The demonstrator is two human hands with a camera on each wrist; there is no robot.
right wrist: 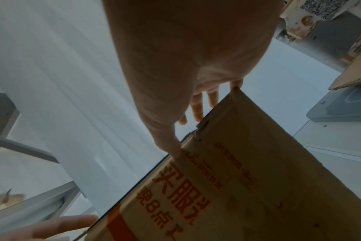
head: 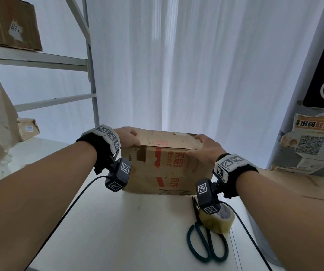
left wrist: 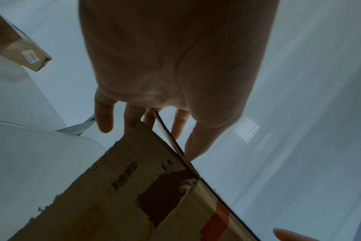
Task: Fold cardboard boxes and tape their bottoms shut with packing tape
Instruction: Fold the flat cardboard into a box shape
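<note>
A worn brown cardboard box with red print stands on the white table. My left hand grips its upper left corner, with the fingers over the top flap and the thumb on the near edge. In the left wrist view the left hand straddles a thin flap edge of the box. My right hand holds the upper right corner, fingers on top and thumb pressed to the front face. The right wrist view shows the right hand at the corner of the box. The box's top face is mostly hidden.
A roll of clear packing tape and green-handled scissors lie on the table near my right wrist. Flat cardboard lies at the right. A metal shelf frame with boxes stands at the left, and a white curtain hangs behind.
</note>
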